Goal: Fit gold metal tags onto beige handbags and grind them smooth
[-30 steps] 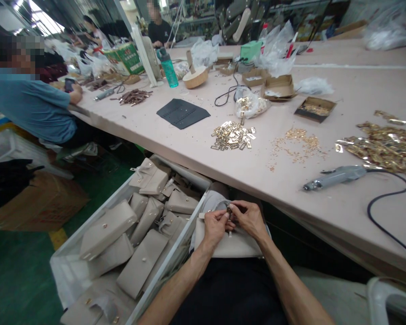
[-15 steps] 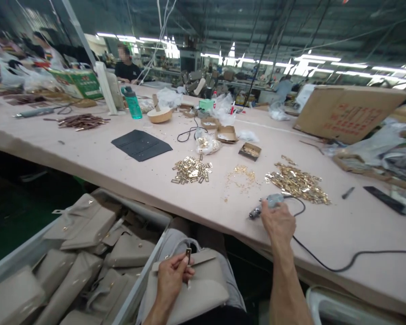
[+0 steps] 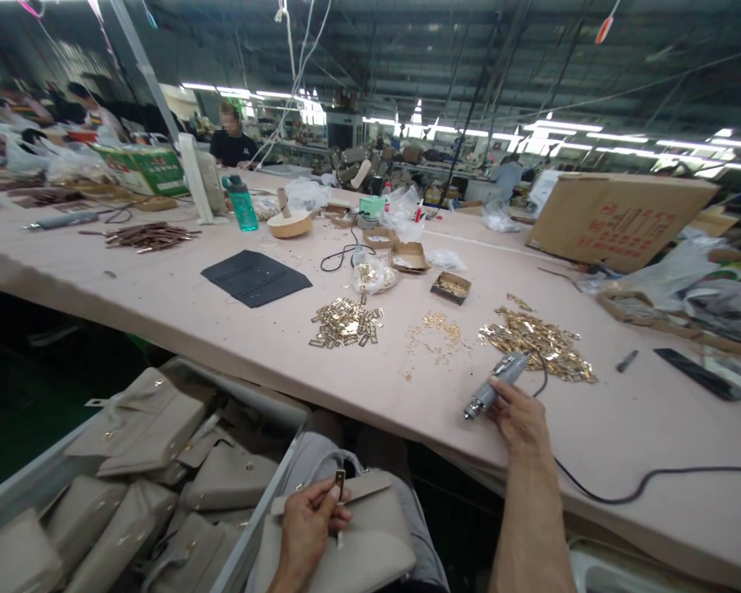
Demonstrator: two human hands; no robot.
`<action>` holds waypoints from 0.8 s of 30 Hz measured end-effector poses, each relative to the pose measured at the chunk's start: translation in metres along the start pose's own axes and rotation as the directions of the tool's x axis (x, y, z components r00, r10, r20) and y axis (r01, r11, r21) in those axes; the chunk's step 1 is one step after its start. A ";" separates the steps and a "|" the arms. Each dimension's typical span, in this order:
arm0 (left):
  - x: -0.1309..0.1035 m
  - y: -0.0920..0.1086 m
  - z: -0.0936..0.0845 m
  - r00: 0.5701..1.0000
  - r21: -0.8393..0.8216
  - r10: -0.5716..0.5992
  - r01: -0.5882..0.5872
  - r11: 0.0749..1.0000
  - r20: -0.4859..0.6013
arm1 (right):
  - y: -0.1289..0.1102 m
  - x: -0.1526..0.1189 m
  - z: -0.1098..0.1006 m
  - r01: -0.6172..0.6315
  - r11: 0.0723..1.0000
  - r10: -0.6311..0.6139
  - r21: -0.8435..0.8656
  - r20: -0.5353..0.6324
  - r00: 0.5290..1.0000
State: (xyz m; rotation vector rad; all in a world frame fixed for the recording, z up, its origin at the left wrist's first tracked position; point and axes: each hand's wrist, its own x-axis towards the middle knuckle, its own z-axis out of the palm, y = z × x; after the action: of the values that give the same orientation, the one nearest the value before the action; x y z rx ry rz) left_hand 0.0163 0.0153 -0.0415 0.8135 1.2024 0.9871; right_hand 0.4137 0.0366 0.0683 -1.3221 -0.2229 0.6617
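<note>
A beige handbag (image 3: 370, 527) lies across my lap, its handle toward the table. My left hand (image 3: 312, 523) rests on the bag and pinches a small gold rectangular metal plate (image 3: 339, 478) between thumb and fingers, upright near the flap. Over the table's front edge, my right hand (image 3: 522, 416) grips a grey electric screwdriver (image 3: 497, 385) by its side, tip pointing left and toward me. Just beyond the tool spreads a pile of gold metal fittings (image 3: 540, 342). Gold rectangular frames (image 3: 347, 321) form another pile, with tiny gold pieces (image 3: 435, 333) scattered between.
A crate (image 3: 256, 527) of beige handbags (image 3: 139, 420) stands at my left. The table (image 3: 383, 379) holds a black sheet (image 3: 256, 277), small cardboard boxes (image 3: 409, 257), a phone (image 3: 697, 375) and a large carton (image 3: 617, 218). The black cord (image 3: 630, 490) trails right. A person (image 3: 231, 144) sits beyond.
My right hand has shifted slightly right and turned around the screwdriver, which now shows more of its body. My left hand keeps its pinch on the metal plate. The view has tilted slightly.
</note>
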 end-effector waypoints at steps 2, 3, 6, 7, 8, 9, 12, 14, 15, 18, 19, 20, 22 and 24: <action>0.001 0.000 0.001 1.000 0.009 0.001 -0.001 1.000 -0.003 | -0.001 -0.007 0.000 -0.018 0.980 -0.002 0.198 0.102 0.995; 0.001 0.001 0.002 1.000 0.019 0.003 -0.003 1.000 -0.001 | -0.001 -0.011 0.002 -0.044 0.963 0.005 0.264 0.148 0.989; 0.002 0.004 0.004 1.000 0.034 0.008 -0.009 0.999 0.017 | -0.002 -0.017 0.014 -0.181 0.911 0.079 0.370 0.276 0.958; 0.002 0.004 0.004 1.000 0.029 0.009 -0.009 1.000 0.017 | -0.002 -0.017 0.019 -0.208 0.897 0.097 0.390 0.287 0.953; 0.002 0.004 0.003 1.000 0.023 0.009 -0.009 1.000 0.016 | -0.002 -0.016 0.024 -0.218 0.886 0.103 0.409 0.284 0.953; 0.002 0.003 0.003 1.000 0.019 0.009 -0.009 1.000 0.013 | -0.001 -0.015 0.029 -0.209 0.877 0.096 0.433 0.268 0.959; 0.001 -0.001 0.000 1.000 0.019 0.012 -0.012 1.000 0.003 | 0.000 -0.009 0.045 -0.148 0.863 0.060 0.483 0.192 0.980; 0.001 -0.003 0.000 1.000 0.018 0.012 -0.012 1.000 -0.002 | -0.001 -0.006 0.056 -0.089 0.866 0.026 0.493 0.134 0.991; 0.001 -0.004 0.000 1.000 0.014 0.011 -0.011 1.000 -0.004 | -0.001 -0.004 0.061 -0.050 0.871 0.005 0.489 0.094 0.996; 0.000 -0.001 0.001 1.000 0.005 0.013 -0.013 1.000 0.000 | 0.000 0.002 0.079 0.064 0.881 -0.049 0.469 -0.045 0.998; 0.000 0.000 0.002 1.000 0.004 0.014 -0.014 1.000 0.005 | 0.002 0.004 0.084 0.095 0.877 -0.061 0.470 -0.087 0.994; 0.000 0.002 0.002 1.000 0.004 0.015 -0.015 1.000 0.011 | 0.005 0.006 0.089 0.124 0.871 -0.072 0.475 -0.125 0.989; 0.000 0.004 0.002 1.000 0.007 0.019 -0.019 1.000 0.021 | 0.011 0.010 0.098 0.170 0.861 -0.090 0.479 -0.186 0.978; 0.000 0.004 0.001 0.999 0.014 0.021 -0.022 1.000 0.027 | 0.018 0.015 0.105 0.206 0.857 -0.099 0.473 -0.241 0.965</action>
State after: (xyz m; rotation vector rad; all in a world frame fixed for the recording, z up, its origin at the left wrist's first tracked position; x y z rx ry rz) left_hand 0.0167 0.0172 -0.0381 0.8498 1.1807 0.9835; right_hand 0.3662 0.1326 0.0753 -0.8547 0.0184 0.4003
